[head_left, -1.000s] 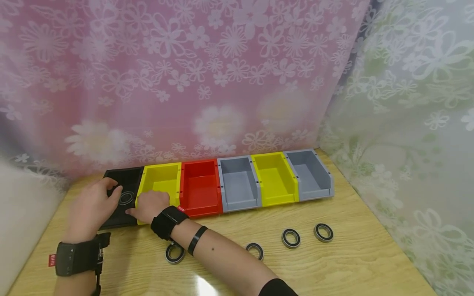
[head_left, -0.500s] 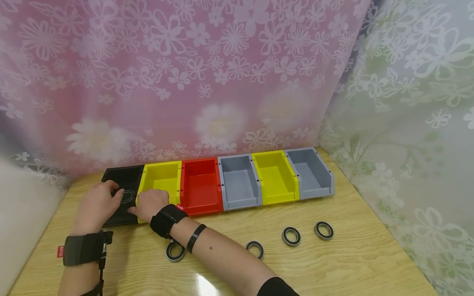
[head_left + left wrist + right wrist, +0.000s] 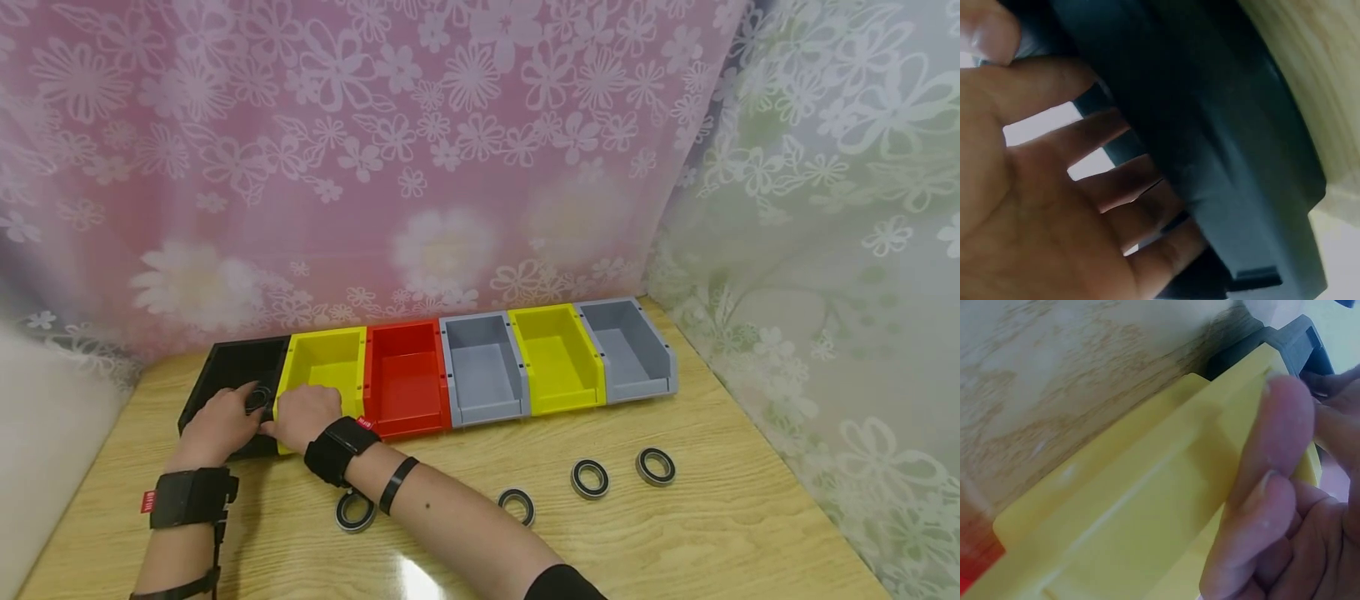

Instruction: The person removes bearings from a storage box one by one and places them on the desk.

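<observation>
At the left end of the row, my left hand (image 3: 223, 427) reaches into the black bin (image 3: 240, 362). Its fingers pass behind the bin's wall in the left wrist view, with gaps between them. A bearing (image 3: 258, 398) lies in that bin beside the left forefinger; whether they touch cannot be told. My right hand (image 3: 306, 417) grips the front left corner of the yellow bin (image 3: 326, 343). In the right wrist view its curled fingers (image 3: 1285, 419) lie over the yellow wall, and the thumb reaches toward the black bin. The fingertips of the left hand are hidden.
Farther right stand a red bin (image 3: 408, 375), a grey bin (image 3: 483, 371), a second yellow bin (image 3: 558, 358) and another grey bin (image 3: 626, 346). Several bearings lie on the wooden table (image 3: 675, 542), one of them (image 3: 354, 510) partly under the right wrist. A floral curtain (image 3: 450, 167) hangs behind.
My left hand has moved right and down in the head view, closer to the bearing in the black bin and to the right thumb. The right hand has stayed nearly still.
</observation>
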The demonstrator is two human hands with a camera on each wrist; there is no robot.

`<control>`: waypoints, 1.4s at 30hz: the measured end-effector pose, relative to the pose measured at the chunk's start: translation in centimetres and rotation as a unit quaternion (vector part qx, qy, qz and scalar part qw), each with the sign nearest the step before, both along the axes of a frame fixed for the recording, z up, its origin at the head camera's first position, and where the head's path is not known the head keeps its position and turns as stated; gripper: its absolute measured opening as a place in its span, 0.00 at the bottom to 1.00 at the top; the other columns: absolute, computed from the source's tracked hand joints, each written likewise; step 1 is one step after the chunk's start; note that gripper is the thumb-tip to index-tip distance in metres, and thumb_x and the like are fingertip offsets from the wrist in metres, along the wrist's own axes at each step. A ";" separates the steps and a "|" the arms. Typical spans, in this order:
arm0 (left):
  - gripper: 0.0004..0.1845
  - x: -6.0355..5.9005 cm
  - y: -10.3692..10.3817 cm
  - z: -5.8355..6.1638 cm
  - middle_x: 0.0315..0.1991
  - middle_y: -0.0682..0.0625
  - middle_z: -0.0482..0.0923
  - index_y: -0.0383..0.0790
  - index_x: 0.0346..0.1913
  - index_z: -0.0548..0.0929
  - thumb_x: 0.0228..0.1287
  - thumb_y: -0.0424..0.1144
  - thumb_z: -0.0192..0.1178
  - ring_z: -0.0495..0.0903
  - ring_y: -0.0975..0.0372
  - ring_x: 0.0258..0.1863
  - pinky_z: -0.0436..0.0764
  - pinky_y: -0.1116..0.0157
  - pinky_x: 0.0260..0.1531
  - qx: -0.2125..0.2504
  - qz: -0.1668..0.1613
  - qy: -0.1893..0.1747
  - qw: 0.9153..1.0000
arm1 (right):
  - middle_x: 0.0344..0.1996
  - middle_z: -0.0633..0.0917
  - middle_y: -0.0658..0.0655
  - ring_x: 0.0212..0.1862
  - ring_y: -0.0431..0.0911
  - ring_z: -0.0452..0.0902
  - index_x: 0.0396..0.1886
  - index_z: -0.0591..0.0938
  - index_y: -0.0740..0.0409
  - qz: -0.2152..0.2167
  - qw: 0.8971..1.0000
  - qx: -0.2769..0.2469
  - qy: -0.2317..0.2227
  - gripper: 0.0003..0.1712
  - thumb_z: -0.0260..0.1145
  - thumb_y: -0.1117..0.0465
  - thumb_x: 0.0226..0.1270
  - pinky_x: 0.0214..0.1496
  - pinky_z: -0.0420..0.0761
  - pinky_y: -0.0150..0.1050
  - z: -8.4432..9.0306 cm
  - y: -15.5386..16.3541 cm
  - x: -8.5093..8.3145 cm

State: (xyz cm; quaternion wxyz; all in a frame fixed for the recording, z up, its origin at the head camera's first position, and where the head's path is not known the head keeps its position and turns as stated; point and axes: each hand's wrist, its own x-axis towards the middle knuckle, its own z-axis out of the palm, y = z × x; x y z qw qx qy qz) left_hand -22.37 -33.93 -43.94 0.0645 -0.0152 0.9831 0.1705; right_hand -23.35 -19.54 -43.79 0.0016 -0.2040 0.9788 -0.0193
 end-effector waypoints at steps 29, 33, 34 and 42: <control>0.38 -0.3 -0.1 -0.7 0.57 0.15 0.68 0.13 0.69 0.61 0.68 0.39 0.64 0.72 0.25 0.55 0.75 0.32 0.49 -0.010 0.066 -0.027 0.997 | 0.15 0.76 0.43 0.22 0.40 0.72 0.28 0.88 0.39 0.001 1.000 0.001 0.011 0.28 0.61 0.24 0.62 0.26 0.68 0.35 -0.3 0.0 0.1; 0.35 -0.1 0.1 -0.9 0.57 0.17 0.69 0.17 0.67 0.68 0.65 0.38 0.66 0.72 0.27 0.55 0.76 0.31 0.48 -0.023 0.061 -0.017 0.998 | 0.17 0.76 0.43 0.23 0.40 0.72 0.31 0.88 0.39 -0.003 1.000 0.005 0.007 0.28 0.61 0.23 0.62 0.27 0.69 0.35 -0.3 -0.1 0.1; 0.34 -0.1 0.1 -0.9 0.56 0.17 0.70 0.18 0.67 0.69 0.65 0.37 0.66 0.72 0.27 0.54 0.76 0.31 0.47 -0.024 0.062 -0.017 0.998 | 0.17 0.76 0.43 0.23 0.40 0.73 0.31 0.89 0.39 -0.002 1.000 0.005 0.006 0.28 0.61 0.23 0.61 0.27 0.69 0.35 -0.3 -0.1 0.1; 0.33 -0.4 -0.1 -1.4 0.50 0.18 0.70 0.17 0.64 0.67 0.67 0.39 0.65 0.74 0.27 0.49 0.77 0.32 0.44 -0.012 0.072 -0.014 0.997 | 0.17 0.76 0.44 0.23 0.41 0.73 0.31 0.89 0.39 0.008 1.000 0.004 0.009 0.28 0.61 0.23 0.61 0.27 0.70 0.34 -0.2 0.2 0.3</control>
